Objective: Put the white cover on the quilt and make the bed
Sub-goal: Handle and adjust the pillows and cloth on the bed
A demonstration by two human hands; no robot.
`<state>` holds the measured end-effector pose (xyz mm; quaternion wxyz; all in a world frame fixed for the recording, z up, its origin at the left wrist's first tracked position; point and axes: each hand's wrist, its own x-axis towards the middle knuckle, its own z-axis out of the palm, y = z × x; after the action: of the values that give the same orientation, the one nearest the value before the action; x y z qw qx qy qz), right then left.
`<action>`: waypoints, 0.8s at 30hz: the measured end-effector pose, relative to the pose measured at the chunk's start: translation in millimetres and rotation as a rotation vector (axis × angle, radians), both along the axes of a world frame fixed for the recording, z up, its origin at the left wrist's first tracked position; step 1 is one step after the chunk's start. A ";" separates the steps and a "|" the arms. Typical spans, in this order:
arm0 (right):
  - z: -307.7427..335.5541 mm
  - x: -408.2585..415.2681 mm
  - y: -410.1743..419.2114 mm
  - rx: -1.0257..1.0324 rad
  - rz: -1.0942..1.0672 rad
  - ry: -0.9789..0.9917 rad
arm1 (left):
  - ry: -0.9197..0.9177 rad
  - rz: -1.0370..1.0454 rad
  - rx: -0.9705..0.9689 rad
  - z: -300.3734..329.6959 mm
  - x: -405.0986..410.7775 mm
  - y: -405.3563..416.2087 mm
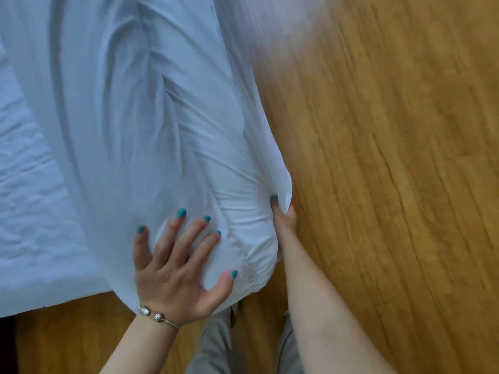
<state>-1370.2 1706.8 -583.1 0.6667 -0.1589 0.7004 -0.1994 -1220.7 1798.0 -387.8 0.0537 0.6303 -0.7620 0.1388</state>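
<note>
A wooden floor (391,157) fills the right side and the near strip of the view. The white cover (113,125) spreads over the left and middle, creased in long folds, its near edge lying against the floor and its near right corner bulging, seemingly stuffed with the quilt, which is itself hidden under the fabric. Grey trousers (216,344) show at the bottom between the two forearms. The left hand (175,263) lies on that bulging corner with fingers spread wide and fairly straight, pressing the cloth, thumb out to the right. The right hand (283,214) pinches the cover's right edge at the corner, fabric caught between thumb and fingers. A silver bracelet (156,315) circles the left wrist.
</note>
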 end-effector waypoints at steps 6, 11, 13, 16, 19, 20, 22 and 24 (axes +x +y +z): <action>36.7 -58.9 101.7 0.230 0.347 0.308 | 0.080 0.011 0.074 11.5 -3.0 2.4; 174.4 -27.7 159.0 -0.496 0.157 0.204 | 0.181 -0.002 0.328 48.8 5.2 4.1; 209.1 1.0 166.0 -0.672 0.264 0.174 | 0.264 -0.054 0.456 66.4 14.7 5.0; 223.2 45.1 168.5 -0.602 0.354 0.229 | 0.275 -0.299 0.566 87.8 48.4 -3.9; 225.9 88.3 171.4 -0.515 0.414 0.441 | -0.151 -0.621 0.721 108.4 90.3 -44.2; 226.8 100.1 173.3 -0.486 0.372 0.507 | -0.308 -0.648 0.782 113.3 98.4 -61.1; 228.2 115.1 173.7 -0.450 0.232 0.602 | -0.519 -0.745 0.794 116.4 102.0 -89.4; 228.2 120.4 171.3 -0.440 0.172 0.668 | -0.640 -0.856 0.762 117.0 98.1 -107.4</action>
<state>-1249.8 1878.1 -354.9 0.3669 -0.4116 0.8032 -0.2256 -1122.6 1690.5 -270.8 -0.3521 0.1742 -0.9196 0.0062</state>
